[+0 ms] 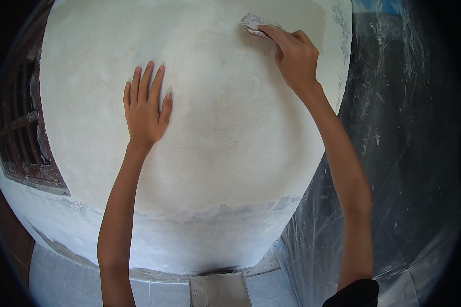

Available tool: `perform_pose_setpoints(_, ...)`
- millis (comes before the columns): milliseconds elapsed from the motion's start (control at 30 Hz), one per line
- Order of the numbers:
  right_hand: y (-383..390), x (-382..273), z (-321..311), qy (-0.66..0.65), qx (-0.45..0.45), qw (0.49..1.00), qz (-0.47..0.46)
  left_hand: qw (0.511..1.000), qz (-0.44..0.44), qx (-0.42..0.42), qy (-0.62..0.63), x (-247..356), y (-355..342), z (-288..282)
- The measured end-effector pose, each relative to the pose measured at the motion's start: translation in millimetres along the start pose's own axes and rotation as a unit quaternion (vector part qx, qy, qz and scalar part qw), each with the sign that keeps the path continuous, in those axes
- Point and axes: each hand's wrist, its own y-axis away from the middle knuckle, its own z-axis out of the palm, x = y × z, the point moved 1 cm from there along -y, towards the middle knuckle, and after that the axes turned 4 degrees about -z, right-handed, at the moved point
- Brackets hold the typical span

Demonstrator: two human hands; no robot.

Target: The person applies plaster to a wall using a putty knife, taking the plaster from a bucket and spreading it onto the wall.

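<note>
A pale plastered wall (215, 128) fills the middle of the head view. Flat against it on the left lies my left hand (144, 110), open, its fingers spread and pointing up. Higher up and to the right, my right hand (298, 53) is closed on what looks like a folded piece of sandpaper (256, 24), reddish brown and smeared with white. Thumb and fingers pinch its right end, and the piece rests at the wall's surface. Part of it is hidden behind my fingers.
A dark wooden window grille (25, 125) is at the left. Clear plastic sheeting (317, 245) hangs over a dark surface on the right. Below, a greyish square board (219, 290) lies on the tiled floor (161, 294) by the wall's foot.
</note>
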Motion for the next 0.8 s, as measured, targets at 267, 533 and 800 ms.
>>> perform_pose_setpoints(267, 33.7, -34.1, -29.6, -0.088, -0.069, 0.994, 0.006, 1.0, -0.006, -0.002, -0.019, -6.2, 4.6, -2.7)
perform_pose_setpoints(533, -1.8, 4.6, 11.9, 0.031, 0.018, 0.999, -0.006, 1.0, 0.003, 0.003, 0.005, 2.7, -0.2, 4.8)
perform_pose_setpoints(800, 26.8, -22.9, -23.8, -0.048, -0.024, 0.999, 0.01, 1.0, -0.007, 0.012, -0.023, -6.7, 3.6, -1.2)
